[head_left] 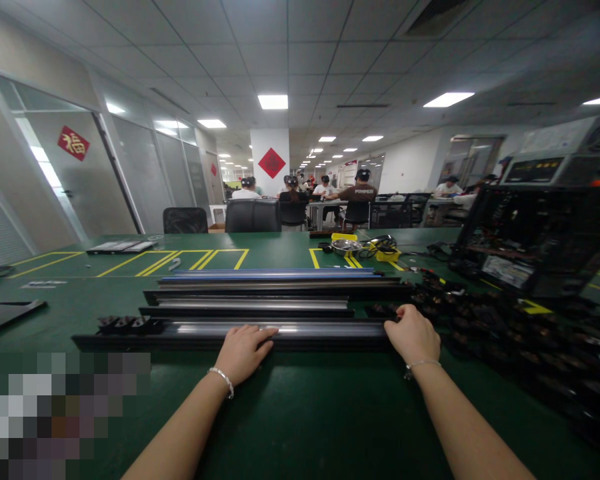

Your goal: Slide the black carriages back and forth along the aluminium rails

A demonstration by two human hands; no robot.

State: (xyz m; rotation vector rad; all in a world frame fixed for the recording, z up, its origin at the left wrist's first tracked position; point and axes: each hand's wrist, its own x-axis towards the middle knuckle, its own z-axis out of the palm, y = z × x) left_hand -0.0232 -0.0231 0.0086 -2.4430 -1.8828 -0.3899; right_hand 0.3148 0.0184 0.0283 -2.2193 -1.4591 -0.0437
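A long dark rail (320, 331) with a shiny strip along it lies crosswise on the green table in front of me. My left hand (245, 350) rests flat on its middle, fingers stretched along the strip and thumb at the near edge. At the rail's right end my right hand (414, 337) has its fingers curled and closed. What they hold, if anything, is hidden. Several small black parts (125, 324) sit at the rail's left end. A shorter rail (250, 305) and a blue-edged rail (275, 274) lie parallel behind it.
Many black parts (530, 353) are heaped at the right. Behind them stands an open computer case (510, 233). A metal bowl (347, 246), yellow trays and cables lie farther back. Flat panels lie at the left. Other people sit at distant tables.
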